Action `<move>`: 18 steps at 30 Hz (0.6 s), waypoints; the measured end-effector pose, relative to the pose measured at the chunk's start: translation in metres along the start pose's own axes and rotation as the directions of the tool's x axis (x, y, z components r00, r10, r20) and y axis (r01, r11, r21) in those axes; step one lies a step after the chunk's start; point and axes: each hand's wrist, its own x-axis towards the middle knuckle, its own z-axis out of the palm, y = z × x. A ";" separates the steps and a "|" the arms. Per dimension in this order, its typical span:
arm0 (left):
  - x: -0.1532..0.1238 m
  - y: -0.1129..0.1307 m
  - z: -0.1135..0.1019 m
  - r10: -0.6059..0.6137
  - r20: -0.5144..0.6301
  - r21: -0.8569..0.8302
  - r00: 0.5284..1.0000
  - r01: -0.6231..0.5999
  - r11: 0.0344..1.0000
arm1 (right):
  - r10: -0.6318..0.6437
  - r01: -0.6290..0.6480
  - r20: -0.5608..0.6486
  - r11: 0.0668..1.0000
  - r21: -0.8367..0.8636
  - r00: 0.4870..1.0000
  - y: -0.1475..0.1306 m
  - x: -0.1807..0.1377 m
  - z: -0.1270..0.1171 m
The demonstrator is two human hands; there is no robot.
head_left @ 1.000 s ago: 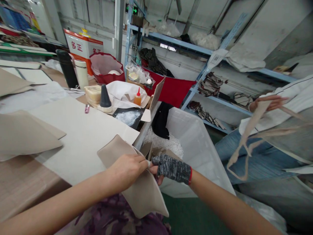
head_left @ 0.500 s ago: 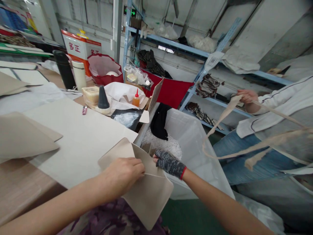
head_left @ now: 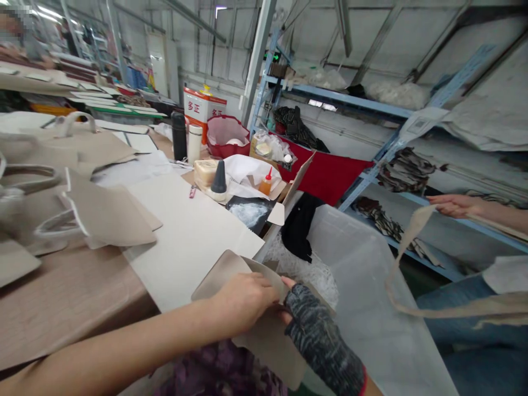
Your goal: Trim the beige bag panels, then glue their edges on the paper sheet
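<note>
A beige fabric bag piece [head_left: 264, 335] hangs off the table's near corner, over my lap. My left hand [head_left: 243, 300], bare, is closed on its upper edge. My right hand [head_left: 307, 324], in a grey knitted fingerless glove with a red cuff, grips the same piece right beside the left, thumb tip showing. Both hands meet at the piece's top fold.
A large beige sheet [head_left: 185, 236] lies on the wooden table [head_left: 61, 297], with more beige bags [head_left: 82, 214] to the left. A glue bottle [head_left: 266, 182], black cone [head_left: 218, 179] and flasks [head_left: 179, 136] stand behind. A translucent bin [head_left: 371, 308] sits right; another person's hand [head_left: 451, 206] holds a beige strap.
The view has tilted up and swung left, showing more table and bags. My hands have closed together again on the beige piece. The other person's hand with the strap has moved lower right.
</note>
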 end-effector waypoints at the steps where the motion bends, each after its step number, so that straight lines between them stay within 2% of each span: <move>1: -0.002 -0.005 -0.002 0.022 -0.026 0.016 0.999 -0.022 1.000 | -0.009 0.009 0.006 1.000 0.011 1.000 0.001 0.002 -0.002; 3: -0.008 -0.020 -0.010 0.007 -0.109 0.054 0.994 -0.001 0.999 | -0.024 0.024 0.001 1.000 0.016 1.000 0.003 0.005 -0.009; 5: -0.015 -0.040 -0.020 -0.092 -0.173 0.030 0.981 0.099 0.995 | -0.026 0.025 0.018 0.999 0.040 1.000 0.003 0.006 -0.018; 7: -0.022 -0.058 -0.030 -0.224 -0.103 -0.111 0.969 0.213 0.971 | -0.015 0.012 0.043 0.997 0.070 0.999 0.004 0.006 -0.026; 9: -0.028 -0.070 -0.036 -0.300 0.056 -0.306 0.952 0.302 0.903 | -0.007 0.003 0.049 0.998 0.069 0.999 0.005 0.007 -0.033; 10: -0.031 -0.072 -0.037 -0.300 0.129 -0.396 0.945 0.326 0.858 | -0.014 0.012 0.040 0.999 0.050 0.999 0.005 0.008 -0.036; 12: -0.034 -0.072 -0.038 -0.265 0.201 -0.532 0.943 0.332 0.779 | -0.044 0.044 0.013 0.999 -0.017 0.999 0.006 0.011 -0.040; 15: -0.038 -0.067 -0.036 -0.221 0.227 -0.640 0.948 0.316 0.700 | -0.090 0.082 -0.054 0.987 -0.135 0.995 0.008 0.016 -0.043; 18: -0.040 -0.065 -0.033 -0.205 0.250 -0.671 0.946 0.322 0.668 | -0.182 0.144 -0.131 0.957 -0.252 0.975 0.012 0.020 -0.042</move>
